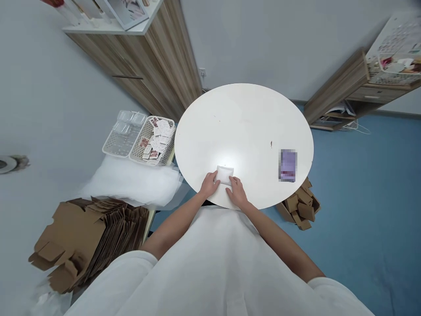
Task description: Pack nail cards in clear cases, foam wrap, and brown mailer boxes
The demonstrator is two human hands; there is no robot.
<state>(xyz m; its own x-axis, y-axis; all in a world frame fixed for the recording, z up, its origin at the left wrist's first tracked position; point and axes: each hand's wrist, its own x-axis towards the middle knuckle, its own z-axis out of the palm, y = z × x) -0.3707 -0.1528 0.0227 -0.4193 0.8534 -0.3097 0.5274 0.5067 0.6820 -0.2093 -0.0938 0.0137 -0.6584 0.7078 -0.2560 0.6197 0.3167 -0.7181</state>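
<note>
A small white packet [225, 174] lies near the front edge of the round white table [243, 118]. My left hand [210, 184] grips its left side, with the thumb and fingers at the edge. At its right side is my right hand [236, 191], its thumb and index finger apart and the fingertips touching the packet's right edge. Further right on the table rests a purple item [288, 165], blurred by pixels.
To the left stand a basket of clear packs [120, 149], a basket of printed cards [133, 154], white sheets [131, 177] and stacked flat cardboard [75, 224]. Small cardboard boxes [305, 211] fill a box below the table's right edge. Wooden cabinets stand behind.
</note>
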